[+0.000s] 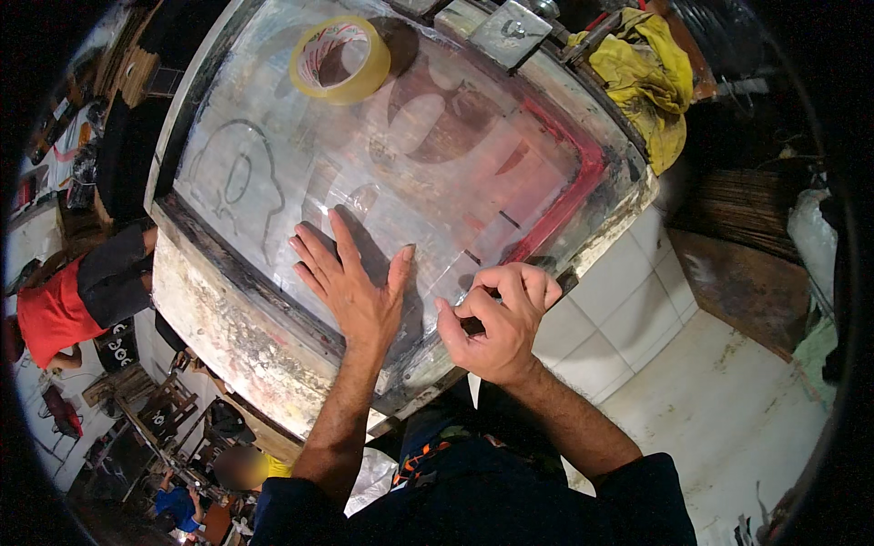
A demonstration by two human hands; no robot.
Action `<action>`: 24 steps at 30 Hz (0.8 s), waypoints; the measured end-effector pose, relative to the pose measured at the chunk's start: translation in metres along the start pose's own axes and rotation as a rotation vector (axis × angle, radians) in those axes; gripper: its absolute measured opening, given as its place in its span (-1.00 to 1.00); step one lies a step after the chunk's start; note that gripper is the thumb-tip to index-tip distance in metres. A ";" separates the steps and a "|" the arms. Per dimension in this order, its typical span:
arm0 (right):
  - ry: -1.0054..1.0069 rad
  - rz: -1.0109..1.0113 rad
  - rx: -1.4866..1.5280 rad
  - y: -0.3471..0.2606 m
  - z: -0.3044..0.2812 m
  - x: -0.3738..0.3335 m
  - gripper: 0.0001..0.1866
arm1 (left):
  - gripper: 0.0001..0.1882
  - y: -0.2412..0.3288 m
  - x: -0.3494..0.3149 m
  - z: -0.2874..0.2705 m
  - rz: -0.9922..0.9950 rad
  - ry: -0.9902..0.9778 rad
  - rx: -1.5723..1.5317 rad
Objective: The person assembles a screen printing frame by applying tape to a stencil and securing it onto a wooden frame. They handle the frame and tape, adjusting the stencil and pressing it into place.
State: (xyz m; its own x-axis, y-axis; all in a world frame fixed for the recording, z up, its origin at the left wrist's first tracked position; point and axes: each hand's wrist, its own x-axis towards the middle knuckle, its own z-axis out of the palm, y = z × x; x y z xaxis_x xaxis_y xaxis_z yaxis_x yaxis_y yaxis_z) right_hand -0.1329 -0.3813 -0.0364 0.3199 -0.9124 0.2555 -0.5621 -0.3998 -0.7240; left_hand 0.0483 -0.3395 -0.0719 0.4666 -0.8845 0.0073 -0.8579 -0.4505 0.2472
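A screen-printing frame (175, 116) with a pale, see-through mesh lies in front of me, with stencil shapes and red ink toward its right side. My left hand (353, 289) rests flat on the near part of the mesh, fingers spread. Close to the frame's near right edge is my right hand (499, 323), its fingers curled in and closed. Whatever they may hold is hidden. A clear, shiny strip (448, 280) lies between the hands, close to the right fingers. Farther up on the mesh sits a roll of yellowish clear packing tape (371, 75).
A metal clamp (512, 32) grips the frame's far edge. Beside it hangs a yellow cloth (645, 77). Stacked brown sheets (736, 214) stand to the right, above a tiled floor (601, 318). A person in a red shirt (59, 305) is at the left; others are lower left.
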 end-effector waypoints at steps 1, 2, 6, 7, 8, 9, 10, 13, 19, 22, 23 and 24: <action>-0.001 0.006 0.020 0.001 -0.002 0.000 -0.69 | 0.11 0.001 -0.001 0.000 0.008 -0.016 0.013; -0.003 0.017 0.041 0.002 -0.004 -0.001 -0.68 | 0.12 0.004 -0.003 0.001 0.016 -0.020 0.027; -0.058 -0.041 0.108 0.010 -0.016 -0.002 -0.71 | 0.16 0.011 -0.010 0.001 0.018 -0.034 0.020; -0.079 -0.064 0.105 0.012 -0.019 -0.002 -0.71 | 0.18 0.013 -0.011 -0.001 0.036 -0.031 0.031; -0.098 -0.087 0.105 0.014 -0.021 -0.002 -0.72 | 0.19 0.015 -0.012 -0.004 0.054 -0.026 0.043; -0.107 -0.094 0.103 0.014 -0.023 -0.002 -0.72 | 0.21 0.017 -0.013 -0.008 0.064 -0.030 0.052; -0.114 -0.103 0.101 0.015 -0.024 -0.001 -0.72 | 0.21 0.019 -0.014 -0.013 0.093 -0.032 0.064; -0.129 -0.097 0.090 0.012 -0.025 0.002 -0.74 | 0.18 0.026 -0.015 -0.026 0.203 -0.194 0.166; -0.198 -0.021 0.090 -0.002 -0.036 0.036 -0.77 | 0.01 0.018 -0.001 -0.036 0.424 -0.337 -0.015; -0.236 -0.043 0.161 -0.004 -0.037 0.089 -0.83 | -0.20 -0.002 0.029 -0.039 0.338 -0.249 -0.344; -0.237 -0.046 0.172 -0.003 -0.033 0.111 -0.84 | -0.22 -0.009 0.048 -0.037 0.269 -0.173 -0.310; -0.294 -0.086 0.118 -0.003 -0.027 0.135 -0.82 | -0.23 -0.017 0.069 -0.035 0.194 -0.097 -0.275</action>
State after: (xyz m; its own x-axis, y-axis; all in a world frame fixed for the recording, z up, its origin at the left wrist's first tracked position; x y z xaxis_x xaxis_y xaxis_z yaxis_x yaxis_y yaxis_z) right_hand -0.1083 -0.5054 0.0173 0.5782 -0.8045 0.1356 -0.4366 -0.4456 -0.7816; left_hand 0.1031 -0.3889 -0.0418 0.2661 -0.9639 -0.0091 -0.8323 -0.2345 0.5023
